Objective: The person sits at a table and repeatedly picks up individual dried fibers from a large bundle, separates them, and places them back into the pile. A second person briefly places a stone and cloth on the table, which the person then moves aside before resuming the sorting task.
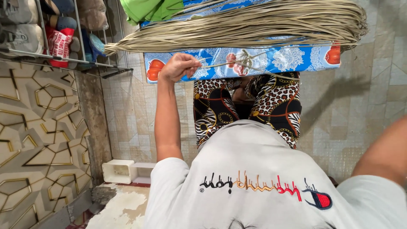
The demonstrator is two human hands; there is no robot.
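Observation:
My left hand [178, 67] is raised in front of me, its fingers pinched shut on one thin tan reed strip [237, 60] that runs to the right. Behind it a thick bundle of tan reed strips [254, 23] lies across a table covered in a blue flowered cloth [292, 59]. Only my right forearm [383, 152] shows, at the right edge; the right hand itself is out of the picture. Below are my grey shirt and patterned trousers.
A wire rack [63, 55] with shoes and bags stands at the upper left. Green cloth [148, 9] lies on the table's far side. A white plastic tray [118, 171] sits on the tiled floor by a wall with a gold geometric pattern [38, 127].

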